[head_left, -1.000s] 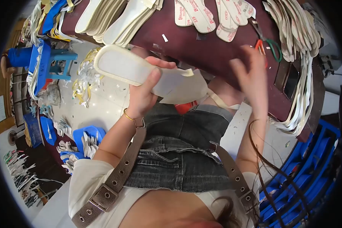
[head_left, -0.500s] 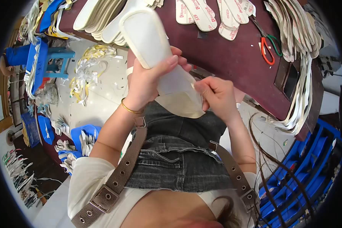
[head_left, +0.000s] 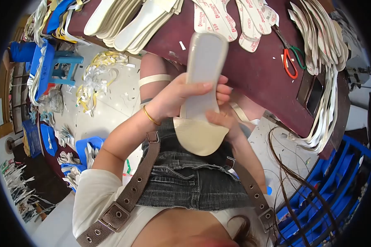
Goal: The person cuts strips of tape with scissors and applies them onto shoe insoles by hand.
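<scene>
A shoe insole [head_left: 202,61], white in the middle with a cream rim and a cream toe part, is held over my lap, nearly upright in the view. My left hand [head_left: 193,91] is closed round its narrow middle, thumb on top and fingertips showing past the right edge. My right hand [head_left: 226,121] grips the insole's right edge just above the wide toe part [head_left: 202,138], thumb on the upper face. The other fingers of this hand are mostly hidden behind the insole.
Stacked insoles [head_left: 146,24] lie on the dark red table [head_left: 259,82], beside insoles with red print [head_left: 216,18]. Scissors [head_left: 290,61] with orange and green handles and a phone [head_left: 315,96] lie at right. Strips [head_left: 99,82] litter the floor; blue racks [head_left: 338,181] stand at lower right.
The insole has swung from a left lean to nearly upright, its narrow end moving right and its toe part down. My right hand has shifted slightly left and down along its edge.
</scene>
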`<state>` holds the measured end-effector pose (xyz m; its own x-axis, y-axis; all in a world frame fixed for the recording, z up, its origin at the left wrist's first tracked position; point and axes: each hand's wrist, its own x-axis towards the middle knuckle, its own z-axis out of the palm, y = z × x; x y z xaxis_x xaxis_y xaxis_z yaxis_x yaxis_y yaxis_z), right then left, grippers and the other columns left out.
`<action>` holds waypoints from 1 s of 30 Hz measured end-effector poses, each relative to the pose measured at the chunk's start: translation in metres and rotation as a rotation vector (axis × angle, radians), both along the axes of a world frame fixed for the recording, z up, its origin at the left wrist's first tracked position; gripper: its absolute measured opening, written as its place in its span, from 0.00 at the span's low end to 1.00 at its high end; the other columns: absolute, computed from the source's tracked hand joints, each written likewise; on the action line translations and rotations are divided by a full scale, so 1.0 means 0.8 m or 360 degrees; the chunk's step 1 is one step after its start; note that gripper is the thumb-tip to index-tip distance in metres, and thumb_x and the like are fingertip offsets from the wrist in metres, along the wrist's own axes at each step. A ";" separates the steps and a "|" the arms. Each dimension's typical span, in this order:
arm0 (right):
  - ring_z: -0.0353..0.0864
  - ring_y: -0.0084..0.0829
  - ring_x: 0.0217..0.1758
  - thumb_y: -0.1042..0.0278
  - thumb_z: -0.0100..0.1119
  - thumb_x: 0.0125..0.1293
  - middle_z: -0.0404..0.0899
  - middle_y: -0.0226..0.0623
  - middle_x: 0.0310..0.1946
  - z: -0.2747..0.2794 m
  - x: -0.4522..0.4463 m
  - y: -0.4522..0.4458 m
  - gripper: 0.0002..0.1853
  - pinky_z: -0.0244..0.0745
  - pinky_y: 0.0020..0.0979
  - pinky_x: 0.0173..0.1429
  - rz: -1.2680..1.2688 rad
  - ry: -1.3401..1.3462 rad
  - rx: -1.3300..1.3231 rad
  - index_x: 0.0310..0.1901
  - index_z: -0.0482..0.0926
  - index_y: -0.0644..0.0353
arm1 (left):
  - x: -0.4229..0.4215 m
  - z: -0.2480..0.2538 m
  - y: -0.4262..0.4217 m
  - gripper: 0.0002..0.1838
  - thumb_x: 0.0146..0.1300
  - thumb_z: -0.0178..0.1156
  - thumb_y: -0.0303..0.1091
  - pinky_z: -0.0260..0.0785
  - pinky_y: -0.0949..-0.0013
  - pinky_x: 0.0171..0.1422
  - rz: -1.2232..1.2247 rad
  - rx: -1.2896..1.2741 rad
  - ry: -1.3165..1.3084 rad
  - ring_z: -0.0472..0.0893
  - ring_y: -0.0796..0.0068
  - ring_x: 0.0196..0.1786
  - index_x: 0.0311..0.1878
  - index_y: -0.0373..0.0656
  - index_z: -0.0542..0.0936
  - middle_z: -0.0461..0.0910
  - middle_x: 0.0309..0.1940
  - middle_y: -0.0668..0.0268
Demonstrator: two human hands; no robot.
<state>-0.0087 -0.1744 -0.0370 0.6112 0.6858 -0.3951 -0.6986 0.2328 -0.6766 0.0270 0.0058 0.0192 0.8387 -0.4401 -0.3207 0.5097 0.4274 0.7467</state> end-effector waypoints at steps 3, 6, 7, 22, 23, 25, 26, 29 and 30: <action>0.82 0.29 0.40 0.58 0.60 0.61 0.81 0.41 0.38 -0.006 -0.007 -0.004 0.21 0.76 0.25 0.43 0.0032 0.0251 0.0042 0.45 0.77 0.71 | 0.036 -0.003 0.010 0.48 0.56 0.32 0.74 0.69 0.58 0.58 0.0009 -0.0674 0.0269 0.74 0.64 0.54 0.63 0.37 0.63 0.71 0.54 0.55; 0.81 0.26 0.35 0.56 0.59 0.61 0.82 0.38 0.31 -0.005 0.003 -0.014 0.20 0.74 0.23 0.40 0.0326 -0.0024 -0.0369 0.38 0.80 0.70 | 0.047 -0.016 0.015 0.41 0.62 0.33 0.70 0.73 0.64 0.46 0.0069 -0.0269 0.0302 0.79 0.68 0.39 0.55 0.38 0.69 0.77 0.42 0.60; 0.80 0.24 0.33 0.56 0.59 0.61 0.81 0.37 0.29 -0.007 0.000 -0.015 0.19 0.73 0.23 0.39 0.0375 -0.0097 -0.0455 0.35 0.81 0.69 | 0.046 -0.021 0.016 0.41 0.62 0.33 0.70 0.73 0.64 0.46 0.0072 -0.0268 0.0296 0.79 0.68 0.39 0.55 0.38 0.69 0.77 0.42 0.60; 0.63 0.22 0.09 0.41 0.26 0.71 0.67 0.33 0.11 0.024 0.048 -0.023 0.33 0.55 0.22 0.12 -0.0174 0.0164 0.0787 0.38 0.73 0.65 | 0.010 -0.056 0.034 0.31 0.70 0.37 0.55 0.73 0.69 0.44 -0.0236 0.0842 -0.1235 0.81 0.70 0.39 0.55 0.33 0.71 0.80 0.31 0.59; 0.70 0.23 0.17 0.41 0.27 0.72 0.72 0.35 0.20 0.019 0.051 -0.021 0.32 0.63 0.23 0.20 -0.0578 -0.0221 0.0255 0.42 0.72 0.65 | -0.009 -0.052 0.023 0.35 0.69 0.35 0.59 0.73 0.69 0.44 -0.0102 0.0792 -0.0885 0.81 0.67 0.39 0.57 0.33 0.69 0.80 0.30 0.61; 0.76 0.24 0.26 0.42 0.28 0.72 0.77 0.37 0.28 0.027 0.052 0.000 0.31 0.70 0.24 0.28 -0.0979 -0.0579 -0.0301 0.45 0.72 0.65 | -0.033 -0.066 0.008 0.32 0.70 0.36 0.57 0.72 0.69 0.47 -0.0092 0.0918 -0.0838 0.79 0.72 0.42 0.59 0.35 0.66 0.78 0.41 0.60; 0.77 0.25 0.36 0.44 0.29 0.73 0.76 0.37 0.37 0.040 0.057 0.021 0.30 0.71 0.26 0.38 -0.1297 -0.0241 -0.0115 0.49 0.70 0.66 | -0.042 -0.075 -0.008 0.31 0.71 0.35 0.55 0.72 0.70 0.48 -0.0062 0.0988 -0.0902 0.78 0.75 0.44 0.59 0.35 0.67 0.77 0.45 0.59; 0.77 0.29 0.48 0.49 0.33 0.73 0.76 0.40 0.47 0.023 0.049 0.028 0.27 0.72 0.29 0.51 -0.1430 -0.0247 -0.0244 0.55 0.68 0.67 | -0.036 -0.071 -0.029 0.27 0.73 0.35 0.50 0.69 0.70 0.51 0.0134 0.0562 -0.0518 0.76 0.75 0.46 0.58 0.36 0.67 0.74 0.50 0.60; 0.76 0.30 0.51 0.52 0.35 0.74 0.76 0.41 0.49 0.015 0.047 0.029 0.25 0.72 0.30 0.53 -0.1251 -0.0613 -0.0523 0.57 0.67 0.68 | -0.023 -0.066 -0.028 0.25 0.73 0.35 0.48 0.69 0.71 0.51 0.0285 0.0338 -0.0227 0.76 0.75 0.45 0.57 0.36 0.68 0.75 0.49 0.60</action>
